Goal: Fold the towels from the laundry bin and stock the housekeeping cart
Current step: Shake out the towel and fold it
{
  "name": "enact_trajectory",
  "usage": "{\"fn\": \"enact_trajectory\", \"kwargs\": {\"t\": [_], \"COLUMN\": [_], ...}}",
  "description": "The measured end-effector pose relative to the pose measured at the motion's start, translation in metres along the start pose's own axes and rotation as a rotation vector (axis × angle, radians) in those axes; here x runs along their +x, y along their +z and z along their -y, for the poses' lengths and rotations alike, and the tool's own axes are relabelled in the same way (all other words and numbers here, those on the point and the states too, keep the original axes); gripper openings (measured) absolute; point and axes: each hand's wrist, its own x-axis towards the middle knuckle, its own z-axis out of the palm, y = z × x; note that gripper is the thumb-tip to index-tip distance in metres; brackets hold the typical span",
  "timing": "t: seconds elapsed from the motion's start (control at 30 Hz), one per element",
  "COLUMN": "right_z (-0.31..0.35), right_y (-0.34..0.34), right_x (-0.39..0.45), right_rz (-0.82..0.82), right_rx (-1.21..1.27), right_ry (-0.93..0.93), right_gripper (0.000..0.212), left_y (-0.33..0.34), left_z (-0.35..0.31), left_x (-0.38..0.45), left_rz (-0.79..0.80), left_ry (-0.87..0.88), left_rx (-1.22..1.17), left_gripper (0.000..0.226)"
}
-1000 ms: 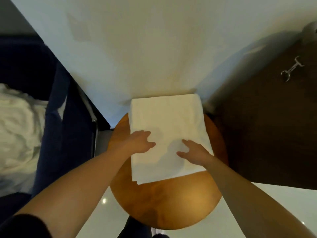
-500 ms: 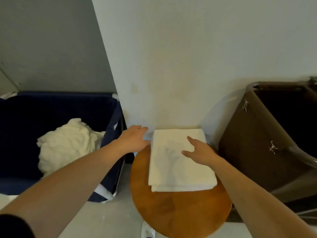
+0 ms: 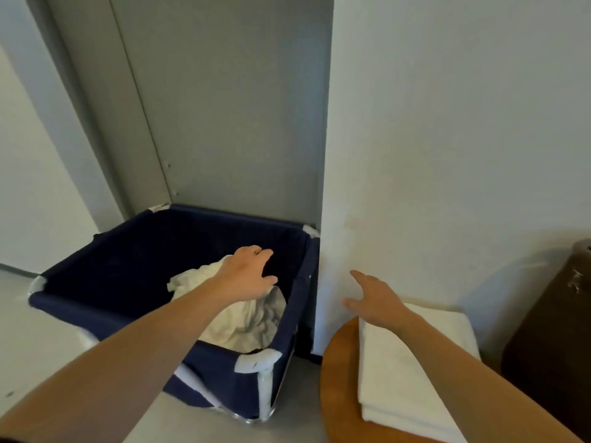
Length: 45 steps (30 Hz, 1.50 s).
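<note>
- Head view, far left: pale floor beneath a white wall; a grey door stands behind, its frame running down to the back corner of the bin
- bin: navy fabric on a white frame with pale corner caps; it stands on the floor against the door, its right side just beside the edge of the white wall
- towels: a crumpled white heap lying inside the bin, toward its right and near side; part of the heap is hidden by the left forearm
- left hand: reaching over the bin's open top, above the heap; fingers spread and slightly curved, thumb out to the right, holding nothing; whether the palm touches the cloth cannot be told
- right hand: between bin and table, in front of the white wall; fingers loose and apart, thumb pointing left, holding nothing; the wrist lies over the far left corner of the folded towel
- table: round, orange-brown wood, right of the bin and near it
- folded towel: white, flat on the table in a neat rectangle with layered edges showing at its near end; the right forearm crosses over it
- cart: dark brown, at the far right edge, just beside the table; only part shows
</note>
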Motion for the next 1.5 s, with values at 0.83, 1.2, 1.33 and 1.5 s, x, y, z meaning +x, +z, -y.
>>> {"fn": "enact_trajectory", "kwargs": {"t": [0.83, 1.2, 1.33, 1.5], "right_z": [0.216, 0.164, 0.146, 0.131], "right_y": [0.214, 0.330, 0.387, 0.455], "right_x": [0.145, 0.312, 0.356, 0.390], "right_rz": [0.412, 0.602, 0.643, 0.647], "right_rx": [0.088, 0.270, 0.391, 0.767], "right_ry": [0.034, 0.355, 0.550, 0.963], "right_gripper": [0.068, 0.066, 0.048, 0.020], "left_y": [0.049, 0.134, 0.174, 0.224], "left_z": [0.364, 0.420, 0.430, 0.439], "left_x": [-0.002, 0.132, 0.164, 0.179], "left_rz": [0.174, 0.409, 0.485, 0.555], "left_ry": [-0.283, -0.428, -0.510, -0.566], "left_rx": [-0.160, -0.220, -0.288, -0.349], "left_gripper": [0.064, 0.065, 0.064, 0.057]}}
